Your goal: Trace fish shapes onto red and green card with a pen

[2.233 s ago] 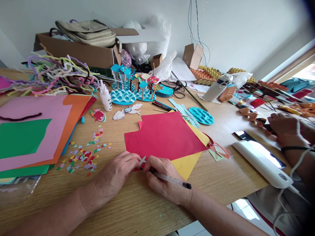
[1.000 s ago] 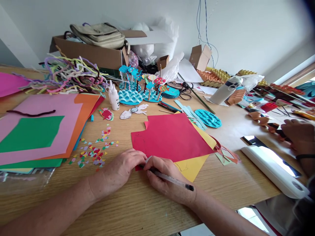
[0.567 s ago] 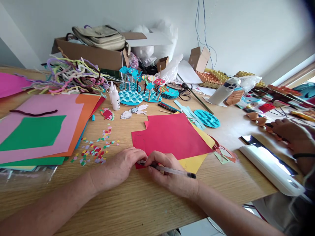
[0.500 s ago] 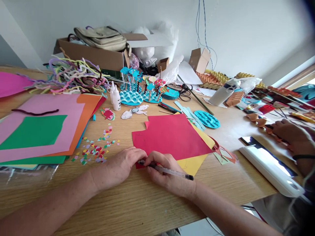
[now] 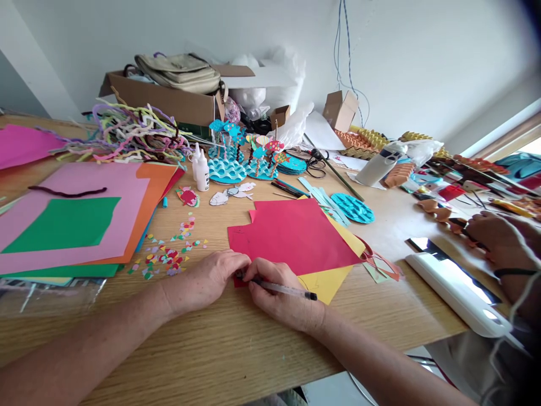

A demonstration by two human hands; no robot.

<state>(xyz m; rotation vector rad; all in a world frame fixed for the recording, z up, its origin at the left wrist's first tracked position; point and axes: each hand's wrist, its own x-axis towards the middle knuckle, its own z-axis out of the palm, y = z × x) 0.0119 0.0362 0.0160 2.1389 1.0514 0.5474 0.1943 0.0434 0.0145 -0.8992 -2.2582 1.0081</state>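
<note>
My right hand is closed round a pen with a clear barrel and a black end cap. Its tip points left, hidden between my hands. My left hand is curled beside it at the lower left edge of the red paper. What its fingers hold or press is hidden. Faint drawn lines show on the red sheet's left part. Yellow paper sticks out underneath. Orange-handled scissors lie at the sheet's right corner.
Small confetti pieces lie left of my hands, near stacked coloured paper. Behind are paper fish cutouts, glue bottles and blue wave decorations. A white paper trimmer lies right, by another person's hand.
The view has shifted slightly. My right hand and the pen have moved a little left, closer to my left hand. The other person's hands at the right have shifted too.
</note>
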